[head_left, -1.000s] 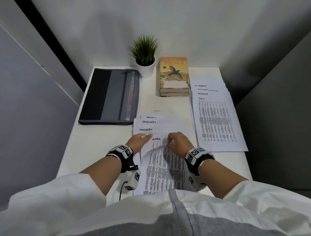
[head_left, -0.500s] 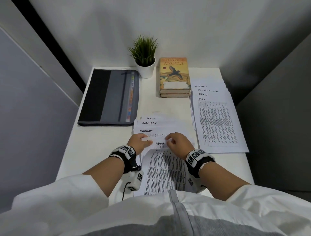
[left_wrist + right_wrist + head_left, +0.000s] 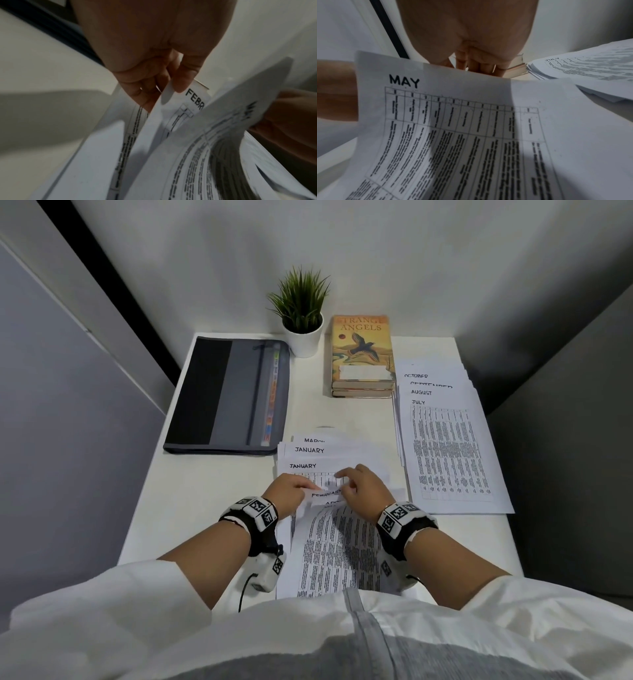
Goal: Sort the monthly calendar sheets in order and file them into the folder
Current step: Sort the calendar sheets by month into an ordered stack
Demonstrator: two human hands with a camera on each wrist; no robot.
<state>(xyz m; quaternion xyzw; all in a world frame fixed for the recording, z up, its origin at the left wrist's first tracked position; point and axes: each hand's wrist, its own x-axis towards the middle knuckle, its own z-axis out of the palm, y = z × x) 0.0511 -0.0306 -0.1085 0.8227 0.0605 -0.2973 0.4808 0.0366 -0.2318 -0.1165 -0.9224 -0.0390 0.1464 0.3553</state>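
folder (image 3: 226, 395) left, book (image 3: 361, 350) behind sheets (image 3: 334, 455)

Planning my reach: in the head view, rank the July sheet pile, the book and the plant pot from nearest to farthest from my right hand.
From the right hand:
1. July sheet pile, just right of it.
2. Book, farther back.
3. Plant pot, at the back, left of the book.

The calendar sheets (image 3: 337, 546) are thin matt white paper printed in black, limp enough to curl where they are lifted, as is the May sheet (image 3: 471, 121). The folder (image 3: 227, 395) looks like matt black and grey cloth with a translucent plastic pocket, and the book (image 3: 361, 350) has a slightly worn matt paper cover. The table (image 3: 205, 498) is smooth, matt white; the plant pot (image 3: 305, 340) is smooth and white.
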